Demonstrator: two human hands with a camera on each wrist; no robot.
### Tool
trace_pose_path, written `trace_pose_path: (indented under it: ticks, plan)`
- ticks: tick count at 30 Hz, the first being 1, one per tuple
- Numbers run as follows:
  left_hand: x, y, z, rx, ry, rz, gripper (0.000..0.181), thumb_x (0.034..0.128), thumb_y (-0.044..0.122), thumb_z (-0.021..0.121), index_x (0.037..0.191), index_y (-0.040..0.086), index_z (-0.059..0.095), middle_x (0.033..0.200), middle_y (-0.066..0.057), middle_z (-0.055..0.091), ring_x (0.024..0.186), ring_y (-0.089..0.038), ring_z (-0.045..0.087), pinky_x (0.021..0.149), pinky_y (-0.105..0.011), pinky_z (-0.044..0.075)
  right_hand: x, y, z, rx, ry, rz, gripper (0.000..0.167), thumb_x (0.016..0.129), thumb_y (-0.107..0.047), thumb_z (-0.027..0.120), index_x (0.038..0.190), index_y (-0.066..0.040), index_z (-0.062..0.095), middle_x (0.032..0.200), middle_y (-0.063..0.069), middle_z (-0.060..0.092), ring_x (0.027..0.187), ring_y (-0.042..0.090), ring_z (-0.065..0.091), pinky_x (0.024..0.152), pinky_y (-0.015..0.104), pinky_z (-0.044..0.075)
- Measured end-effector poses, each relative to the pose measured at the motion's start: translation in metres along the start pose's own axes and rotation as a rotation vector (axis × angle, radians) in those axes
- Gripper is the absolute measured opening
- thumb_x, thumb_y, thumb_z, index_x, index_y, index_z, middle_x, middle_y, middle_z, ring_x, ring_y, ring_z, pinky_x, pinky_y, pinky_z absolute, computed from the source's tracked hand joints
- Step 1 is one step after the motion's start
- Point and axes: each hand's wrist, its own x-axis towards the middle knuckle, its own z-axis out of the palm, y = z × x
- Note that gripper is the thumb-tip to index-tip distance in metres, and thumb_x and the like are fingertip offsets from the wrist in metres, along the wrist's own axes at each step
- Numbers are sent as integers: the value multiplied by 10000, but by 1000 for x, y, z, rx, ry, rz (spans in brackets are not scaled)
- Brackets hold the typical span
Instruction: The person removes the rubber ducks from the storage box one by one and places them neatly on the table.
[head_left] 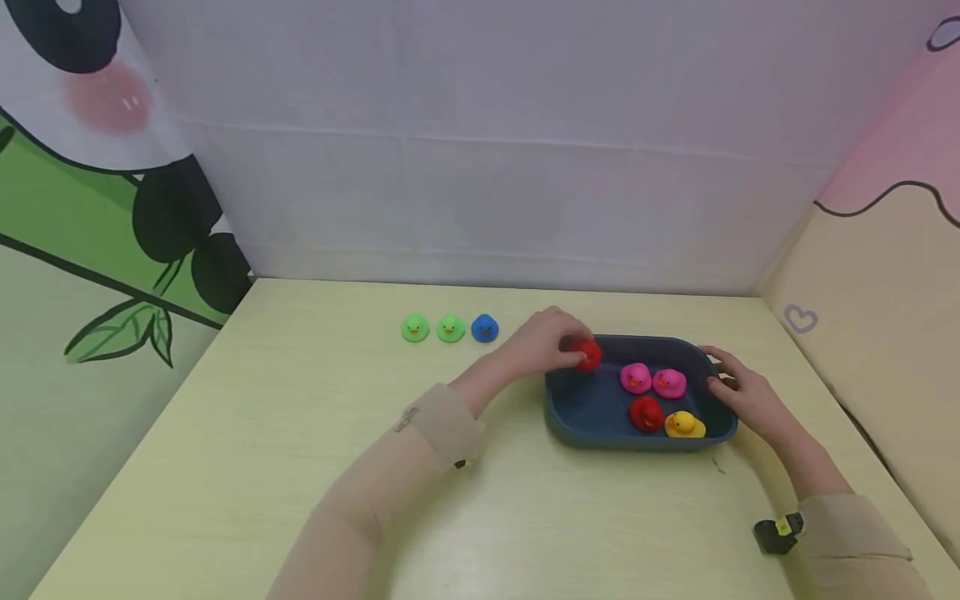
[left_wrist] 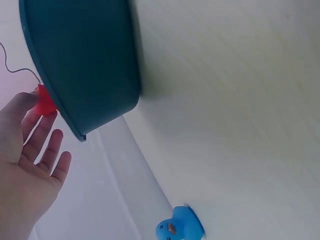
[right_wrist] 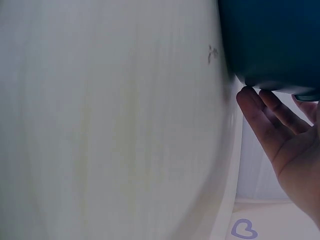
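Left hand [head_left: 546,340] pinching, forearm [head_left: 382,475] extended; right hand [head_left: 756,403] seemingly gripping, fingers [right_wrist: 259,117] slightly bent.

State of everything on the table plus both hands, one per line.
tray: upright on table, open-topped, partly filled
left hand: pinching a red duck
right hand: holding tray's right end
pinched red duck: held at tray's far left corner
other red duck: in tray, beside yellow duck
yellow duck: in tray, near right corner
pink ducks: in tray, side by side
green ducks, blue duck: outside tray, in a row
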Motion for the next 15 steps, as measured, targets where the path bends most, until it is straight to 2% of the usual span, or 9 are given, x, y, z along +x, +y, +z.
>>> trace_pose_path:
  ticks: [8, 15]
  plan:
    - [-11, 3, -18, -54, 17, -43, 276, 865, 274, 678, 1119, 166, 686, 1057, 60, 683, 1006, -157, 547, 901, -282, 415, -1, 0, 1, -3, 7, -4, 495, 988, -179, 447, 1443, -59, 293, 1244, 367, 465, 1100, 572, 499, 874, 608, 443]
    - [-24, 8, -35, -106, 22, -130, 328, 856, 289, 687, 1156, 160, 657, 1077, 43, 656, 1033, -132, 512, 897, -290, 448, -1, -2, -1, -4, 1, -7, 499, 990, -178, 441, 1448, -58, 283, 1252, 373, 454, 1102, 580, 490, 876, 618, 438]
